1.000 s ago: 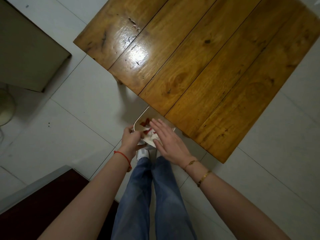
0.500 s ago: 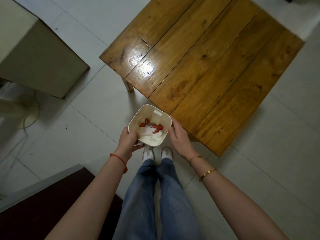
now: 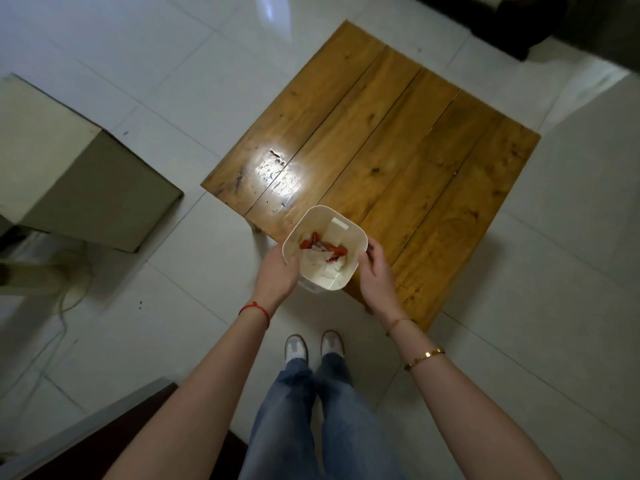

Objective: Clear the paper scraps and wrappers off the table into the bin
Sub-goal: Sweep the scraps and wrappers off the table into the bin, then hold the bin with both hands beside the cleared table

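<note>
A small cream bin [image 3: 351, 233] hangs in the air in front of me, over the near edge of the wooden table [image 3: 398, 150]. White paper scraps [image 3: 320, 266] and red wrappers [image 3: 306, 243] lie inside it. My left hand [image 3: 277, 271] grips the bin's left wall. On the bin's right side my right hand [image 3: 375, 271] rests against the wall with fingers curled on the rim. The table's top shows bare planks with a bright glare spot.
A beige box-like cabinet [image 3: 69, 174] stands on the white tiled floor to the left, with a cable [image 3: 62, 306] beside it. A dark red mat [image 3: 114, 438] lies at the lower left. My legs and white shoes [image 3: 313, 346] are below the bin.
The bin has risen from the floor by the table's edge and now sits between both hands. My right hand went from over the bin to its right side. The view pulled back.
</note>
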Demonstrator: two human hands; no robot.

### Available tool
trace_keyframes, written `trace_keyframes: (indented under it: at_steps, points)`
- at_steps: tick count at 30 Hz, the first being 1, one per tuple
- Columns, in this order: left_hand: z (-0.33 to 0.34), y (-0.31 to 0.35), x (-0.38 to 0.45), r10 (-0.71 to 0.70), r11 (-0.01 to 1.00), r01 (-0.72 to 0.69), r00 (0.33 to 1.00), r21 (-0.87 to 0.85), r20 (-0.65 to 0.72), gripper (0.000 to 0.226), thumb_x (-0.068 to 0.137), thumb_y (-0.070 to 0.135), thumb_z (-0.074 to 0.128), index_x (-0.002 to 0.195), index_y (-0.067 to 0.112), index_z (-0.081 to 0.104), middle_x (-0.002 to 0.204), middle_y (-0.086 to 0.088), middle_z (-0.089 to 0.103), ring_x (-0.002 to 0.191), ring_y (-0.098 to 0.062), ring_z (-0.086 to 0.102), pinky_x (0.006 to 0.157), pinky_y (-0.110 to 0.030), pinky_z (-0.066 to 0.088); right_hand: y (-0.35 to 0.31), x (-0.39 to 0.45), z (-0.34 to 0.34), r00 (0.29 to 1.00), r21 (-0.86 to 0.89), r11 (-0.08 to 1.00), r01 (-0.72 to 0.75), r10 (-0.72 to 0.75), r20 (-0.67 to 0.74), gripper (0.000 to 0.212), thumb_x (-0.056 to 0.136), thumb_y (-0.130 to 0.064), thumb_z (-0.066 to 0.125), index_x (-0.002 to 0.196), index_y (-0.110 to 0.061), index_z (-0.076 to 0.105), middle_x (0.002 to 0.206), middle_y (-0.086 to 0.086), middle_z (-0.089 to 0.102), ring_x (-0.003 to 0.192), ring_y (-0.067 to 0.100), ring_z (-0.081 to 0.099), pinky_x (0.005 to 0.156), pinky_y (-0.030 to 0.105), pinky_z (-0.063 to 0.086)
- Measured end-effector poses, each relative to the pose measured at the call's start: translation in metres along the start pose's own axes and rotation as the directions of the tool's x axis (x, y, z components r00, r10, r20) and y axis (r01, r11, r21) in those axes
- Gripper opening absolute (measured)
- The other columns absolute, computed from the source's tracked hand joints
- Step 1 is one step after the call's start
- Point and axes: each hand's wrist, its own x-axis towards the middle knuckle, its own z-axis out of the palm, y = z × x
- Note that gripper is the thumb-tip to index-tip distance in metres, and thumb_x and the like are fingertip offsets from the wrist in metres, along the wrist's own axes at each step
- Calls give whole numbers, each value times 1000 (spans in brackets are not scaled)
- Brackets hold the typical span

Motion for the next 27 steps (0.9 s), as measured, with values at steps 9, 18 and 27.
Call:
trace_keyframes:
  at_steps: [9, 18, 27]
  points:
    - [-1, 61, 69, 89, 995, -91, 993, 26, 82, 35, 98, 21, 37, 126, 11, 56, 98, 1, 56, 87, -18, 51, 65, -24, 38, -45, 64, -30, 986, 75, 996, -51, 62, -157, 33, 104, -31, 43, 137, -27, 44, 106, -25, 55, 90, -21, 57, 64, 2, 47]
    - [5, 93, 160, 77, 997, -76, 962, -12, 264, 39, 101, 27, 40, 135, 10, 48, 105, -3, 63, 83, -11, 57, 58, -17, 42, -70, 141, -38, 956, 90, 992, -92, 113, -269, 36, 105, -29, 41, 141, -28, 44, 126, -6, 59, 112, 7, 58, 69, 7, 52]
    - [9, 112, 250, 110, 986, -150, 917, 76, 385, 41, 102, 25, 38, 139, 10, 47, 123, -9, 63, 101, -17, 55, 74, -22, 44, -76, 208, -34, 926, 125, 978, -169, 201, -320, 41, 104, -34, 42, 145, -28, 42, 132, -7, 60, 117, 8, 57, 83, 14, 49]
